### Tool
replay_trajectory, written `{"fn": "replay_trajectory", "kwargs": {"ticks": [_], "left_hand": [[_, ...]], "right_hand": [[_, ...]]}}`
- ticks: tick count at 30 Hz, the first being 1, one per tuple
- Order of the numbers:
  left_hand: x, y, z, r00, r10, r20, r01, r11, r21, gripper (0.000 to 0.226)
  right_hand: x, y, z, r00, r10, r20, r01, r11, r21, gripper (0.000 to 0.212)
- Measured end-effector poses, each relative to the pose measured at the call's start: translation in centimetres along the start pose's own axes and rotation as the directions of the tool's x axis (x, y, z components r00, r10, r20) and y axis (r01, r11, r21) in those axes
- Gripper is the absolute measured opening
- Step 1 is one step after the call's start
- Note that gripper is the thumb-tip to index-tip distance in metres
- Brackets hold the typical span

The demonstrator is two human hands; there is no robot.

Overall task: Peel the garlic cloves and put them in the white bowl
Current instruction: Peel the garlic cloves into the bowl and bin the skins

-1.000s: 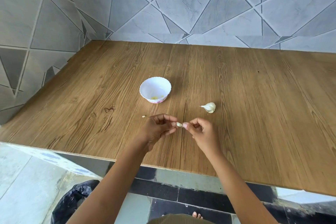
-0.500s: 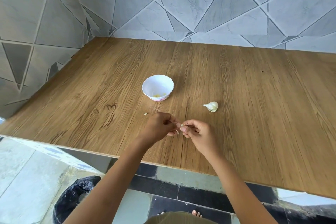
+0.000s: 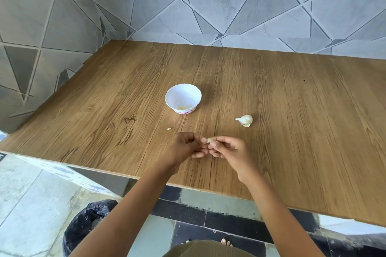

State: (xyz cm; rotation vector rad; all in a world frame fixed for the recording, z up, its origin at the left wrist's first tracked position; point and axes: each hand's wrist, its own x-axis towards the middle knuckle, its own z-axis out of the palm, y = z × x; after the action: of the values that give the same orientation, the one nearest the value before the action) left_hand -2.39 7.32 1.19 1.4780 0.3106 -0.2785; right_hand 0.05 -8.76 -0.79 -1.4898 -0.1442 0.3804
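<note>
A small garlic clove (image 3: pixel 209 140) is pinched between the fingertips of my left hand (image 3: pixel 184 147) and my right hand (image 3: pixel 228 149), just above the wooden table (image 3: pixel 292 131) near its front edge. Both hands have curled fingers and meet at the clove. The white bowl (image 3: pixel 183 92) stands farther back, slightly left of the hands, with a few yellowish peeled cloves at its bottom. The rest of the garlic bulb (image 3: pixel 245 120) lies to the right of the bowl.
A tiny scrap of garlic (image 3: pixel 169 128) lies on the table left of my hands. A bin lined with a black bag (image 3: pixel 87 225) stands on the floor below the table's front edge. Tiled walls close the table at the back and left.
The hands stay together on the clove, with fingers shifting slightly around it; the clove tip shows again between the fingertips. The camera has tilted a little.
</note>
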Motion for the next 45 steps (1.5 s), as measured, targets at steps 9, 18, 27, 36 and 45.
{"fn": "replay_trajectory", "kwargs": {"ticks": [9,18,27,36,45], "left_hand": [[-0.2,-0.2,0.3,0.997,0.073,-0.003,-0.073,0.997,0.038,0.01],[-0.1,-0.2,0.8,0.939,0.322,-0.123,-0.281,0.921,0.269,0.01],[-0.5,0.4,0.6,0.981,0.189,-0.032,-0.187,0.981,0.055,0.013],[-0.5,0.5,0.7,0.971,0.237,-0.027,-0.233,0.966,0.112,0.011],[-0.1,0.5,0.0,0.951,0.292,-0.103,-0.275,0.949,0.154,0.013]], "right_hand": [[-0.4,-0.1,0.9,0.99,0.095,-0.103,-0.072,0.976,0.204,0.006],[-0.5,-0.2,1.3,0.984,-0.065,-0.163,0.072,0.997,0.037,0.009],[-0.4,-0.2,1.4,0.988,-0.101,-0.12,0.094,0.993,-0.068,0.008],[0.3,-0.5,1.7,0.967,-0.183,-0.177,0.133,0.956,-0.262,0.024],[0.3,-1.0,0.9,0.971,-0.194,-0.141,0.164,0.966,-0.201,0.013]]}}
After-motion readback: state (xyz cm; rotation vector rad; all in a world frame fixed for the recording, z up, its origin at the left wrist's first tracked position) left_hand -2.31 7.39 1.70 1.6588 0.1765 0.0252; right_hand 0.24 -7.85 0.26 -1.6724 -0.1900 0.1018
